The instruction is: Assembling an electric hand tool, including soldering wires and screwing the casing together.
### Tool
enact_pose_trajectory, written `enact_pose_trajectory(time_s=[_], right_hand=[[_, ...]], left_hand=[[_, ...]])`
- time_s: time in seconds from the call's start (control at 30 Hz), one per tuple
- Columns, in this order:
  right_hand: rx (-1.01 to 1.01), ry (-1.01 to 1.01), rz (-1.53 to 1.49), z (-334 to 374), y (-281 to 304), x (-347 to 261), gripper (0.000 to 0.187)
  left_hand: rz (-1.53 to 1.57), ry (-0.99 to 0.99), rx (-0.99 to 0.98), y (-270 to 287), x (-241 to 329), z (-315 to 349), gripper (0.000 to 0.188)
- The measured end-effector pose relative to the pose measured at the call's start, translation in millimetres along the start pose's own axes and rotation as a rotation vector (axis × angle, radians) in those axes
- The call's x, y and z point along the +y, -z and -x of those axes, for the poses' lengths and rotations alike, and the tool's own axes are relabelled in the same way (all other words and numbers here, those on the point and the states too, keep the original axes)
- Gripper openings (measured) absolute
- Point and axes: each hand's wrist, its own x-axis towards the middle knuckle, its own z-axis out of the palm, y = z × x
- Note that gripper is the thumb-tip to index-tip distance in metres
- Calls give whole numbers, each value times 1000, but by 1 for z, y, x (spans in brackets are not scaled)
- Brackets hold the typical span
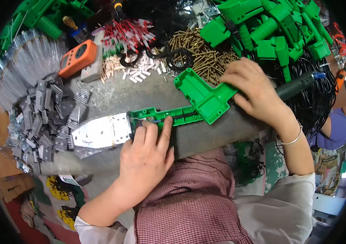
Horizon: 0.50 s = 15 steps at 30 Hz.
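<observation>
A narrow green plastic housing half [185,118] lies open side up on the grey work surface, a dark wire along its channel. At its left end extends a flat silvery piece [102,131], apparently in clear film. My left hand [142,156] holds the housing down, index fingertip on the channel and the other fingers bent over its left part. A wider green plastic shell [207,95], its ribbed hollow facing up, is held by its right end in my right hand [254,89]. The shell's lower left corner overlaps the housing's right end; whether they touch I cannot tell.
Grey finned metal pieces [45,118] and film-wrapped pieces [34,61] pile up at left. An orange meter [78,58], red-leaded parts [128,34], brass-coloured screws [205,55] and green shells [270,28] line the back. A dark cylindrical tool [297,86] and black cables [315,77] lie right.
</observation>
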Motion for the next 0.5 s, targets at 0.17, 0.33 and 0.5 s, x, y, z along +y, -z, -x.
enact_pose_trajectory(time_s=[0.17, 0.33, 0.5], right_hand=[[564, -552, -735, 7, -2, -14, 34], [423, -626, -1397, -9, -20, -55, 29], [596, -589, -1056, -16, -49, -74, 28]], left_hand=[[-17, 4, 17, -2, -1, 0, 64], [4, 20, -12, -1, 0, 1, 68], [-10, 28, -15, -1, 1, 2, 73]])
